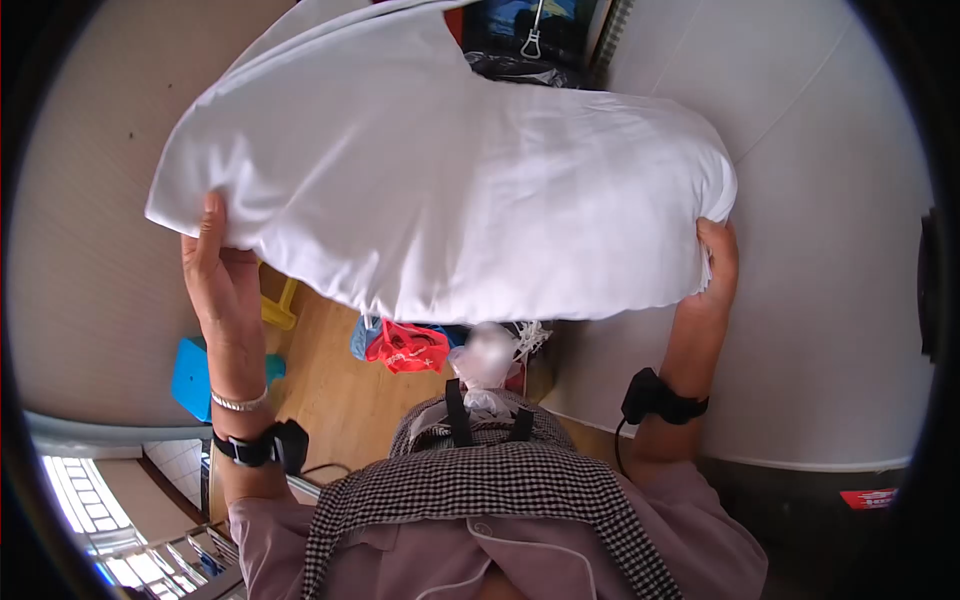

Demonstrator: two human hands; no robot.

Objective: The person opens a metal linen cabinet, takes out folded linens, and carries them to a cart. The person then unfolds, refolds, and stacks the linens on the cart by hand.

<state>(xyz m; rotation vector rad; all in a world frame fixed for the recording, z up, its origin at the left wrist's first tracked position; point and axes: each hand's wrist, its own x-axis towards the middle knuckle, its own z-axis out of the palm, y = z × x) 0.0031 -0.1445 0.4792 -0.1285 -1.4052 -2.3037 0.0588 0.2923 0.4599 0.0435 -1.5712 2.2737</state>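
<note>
Head view: bare wooden floor (330, 365) shows below the cloth, between a beige surface on the left and a pale grey one (830, 260) on the right. A bright window (88, 505) with bars stands at the lower left.

The white cloth (450, 190), folded in layers, is held up across the upper middle, above the floor, and hides much of what lies beyond it. The left hand (218, 260) pinches its near left edge, thumb on top and fingers underneath. The right hand (717, 260) is closed around the right end, thumb on top; its fingers are mostly hidden. Each forearm wears a black strap.

A blue object (188, 378) sits near the left wrist, and part of a yellow thing (280, 305) shows just beside that hand. The checked apron (470, 480) covers the person's front.

Below the cloth are a red bag (408, 346) and clear plastic (488, 355); black plastic (520, 70) shows past its far edge. What any of these hold cannot be made out.
</note>
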